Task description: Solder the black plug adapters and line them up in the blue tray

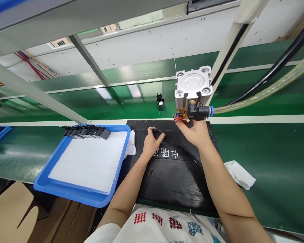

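Note:
My left hand [152, 141] is closed around a small black housing [158, 133] above the black mat [172, 179]. Under the silver pneumatic cylinder [193, 84], my right hand [192, 130] holds a small part with red and blue wires [177, 117] at its fingertips; the cylinder's fitting hides some of the fingers. Black tweezers [186, 152] lie on the mat between my hands. Beyond the mat, an opened black adapter [160, 103] with plug pins stands on the green surface.
At left, a blue tray [83, 199] lined with white holds a row of several black adapters [86, 131]. A white cloth [131, 145] lies beside it. White paper [240, 174] lies at right. Hoses [263, 87] run from the cylinder to the upper right. Cardboard [12, 212] is at lower left.

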`<action>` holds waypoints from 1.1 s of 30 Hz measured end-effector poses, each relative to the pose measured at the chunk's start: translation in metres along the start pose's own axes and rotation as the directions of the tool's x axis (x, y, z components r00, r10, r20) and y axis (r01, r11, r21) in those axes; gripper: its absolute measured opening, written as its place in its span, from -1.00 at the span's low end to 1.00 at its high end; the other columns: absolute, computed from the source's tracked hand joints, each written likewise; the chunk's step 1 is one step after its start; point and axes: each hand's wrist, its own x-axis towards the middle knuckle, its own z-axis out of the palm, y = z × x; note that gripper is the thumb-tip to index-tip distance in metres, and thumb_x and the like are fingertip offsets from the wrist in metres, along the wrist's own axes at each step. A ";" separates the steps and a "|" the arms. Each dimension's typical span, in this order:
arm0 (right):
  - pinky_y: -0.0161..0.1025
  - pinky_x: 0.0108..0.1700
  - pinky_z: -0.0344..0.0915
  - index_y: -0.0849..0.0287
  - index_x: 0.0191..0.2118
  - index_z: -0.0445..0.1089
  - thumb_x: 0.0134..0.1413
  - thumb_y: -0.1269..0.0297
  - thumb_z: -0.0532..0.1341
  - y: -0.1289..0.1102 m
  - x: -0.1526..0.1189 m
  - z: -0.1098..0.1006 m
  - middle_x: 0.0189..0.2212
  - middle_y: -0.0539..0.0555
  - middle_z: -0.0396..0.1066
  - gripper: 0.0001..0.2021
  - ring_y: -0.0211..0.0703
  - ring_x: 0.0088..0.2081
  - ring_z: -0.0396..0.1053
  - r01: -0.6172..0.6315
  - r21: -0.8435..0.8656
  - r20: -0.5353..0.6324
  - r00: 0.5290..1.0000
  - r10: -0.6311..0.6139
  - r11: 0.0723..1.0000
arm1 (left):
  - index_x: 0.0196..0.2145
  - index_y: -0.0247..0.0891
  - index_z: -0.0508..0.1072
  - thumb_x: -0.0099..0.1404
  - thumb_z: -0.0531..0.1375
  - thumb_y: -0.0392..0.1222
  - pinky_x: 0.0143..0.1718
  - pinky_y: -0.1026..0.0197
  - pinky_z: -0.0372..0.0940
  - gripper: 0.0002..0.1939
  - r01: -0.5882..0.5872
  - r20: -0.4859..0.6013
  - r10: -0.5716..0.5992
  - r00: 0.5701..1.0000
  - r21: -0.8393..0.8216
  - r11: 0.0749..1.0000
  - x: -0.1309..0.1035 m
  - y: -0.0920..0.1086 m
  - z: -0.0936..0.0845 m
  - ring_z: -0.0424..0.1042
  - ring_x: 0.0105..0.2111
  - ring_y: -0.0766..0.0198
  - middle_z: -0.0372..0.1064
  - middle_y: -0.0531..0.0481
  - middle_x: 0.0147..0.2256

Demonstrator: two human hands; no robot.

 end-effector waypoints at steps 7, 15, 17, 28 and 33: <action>-0.19 -0.40 0.27 0.15 -0.50 0.39 -0.02 0.22 0.19 0.001 0.004 -0.002 -0.56 0.07 0.42 -0.85 -0.07 -0.46 0.40 -0.016 -0.079 0.000 1.000 0.016 0.997 | -0.40 -0.23 0.32 0.31 0.08 0.17 -0.59 0.28 0.14 -0.61 0.341 0.306 -0.160 0.939 -0.756 0.559 0.000 0.026 -0.030 0.23 -0.61 0.40 0.33 -0.01 -0.48; -0.18 -0.43 0.26 0.10 -0.50 0.41 -0.06 0.15 0.23 0.008 0.008 -0.008 -0.59 0.07 0.46 -0.85 -0.05 -0.51 0.40 0.018 -0.110 -0.033 0.999 -0.022 0.994 | -0.19 -0.21 0.35 0.21 0.19 0.25 -0.39 0.19 0.35 -0.53 0.034 -0.036 -0.061 0.997 -0.523 0.852 -0.019 0.023 -0.078 0.46 -0.38 0.22 0.43 -0.05 -0.32; -0.16 -0.42 0.27 0.07 -0.50 0.40 -0.07 0.12 0.23 0.010 0.009 -0.009 -0.59 0.06 0.45 -0.84 -0.03 -0.51 0.40 0.013 -0.143 -0.049 0.999 -0.021 0.990 | -0.08 -0.19 0.33 0.15 0.29 0.16 -0.24 0.12 0.39 -0.50 -0.123 -0.177 0.093 0.980 -0.170 0.978 -0.020 0.011 -0.097 0.49 -0.26 0.14 0.44 -0.05 -0.24; -0.14 -0.49 0.17 0.00 -0.64 0.21 -0.02 0.02 0.19 0.009 0.012 -0.009 -0.74 0.00 0.26 -0.70 -0.06 -0.62 0.26 0.097 -0.207 -0.045 0.993 -0.108 0.974 | -0.01 -0.34 0.35 0.31 0.13 -0.16 0.37 -0.18 -0.17 -0.68 -0.039 -0.207 0.308 0.929 0.771 0.636 0.031 -0.076 -0.172 -0.05 0.38 -0.13 0.16 -0.39 0.27; -0.14 -0.47 0.19 0.00 -0.62 0.24 -0.01 0.01 0.19 0.012 0.011 -0.009 -0.72 0.01 0.28 -0.71 -0.03 -0.59 0.30 0.106 -0.224 -0.042 0.992 -0.119 0.969 | 0.14 -0.47 0.26 0.28 0.14 -0.15 0.34 -0.33 -0.28 -0.47 0.169 -0.416 0.243 0.877 0.739 0.652 0.040 -0.089 -0.176 -0.25 0.42 -0.22 -0.19 -0.50 0.39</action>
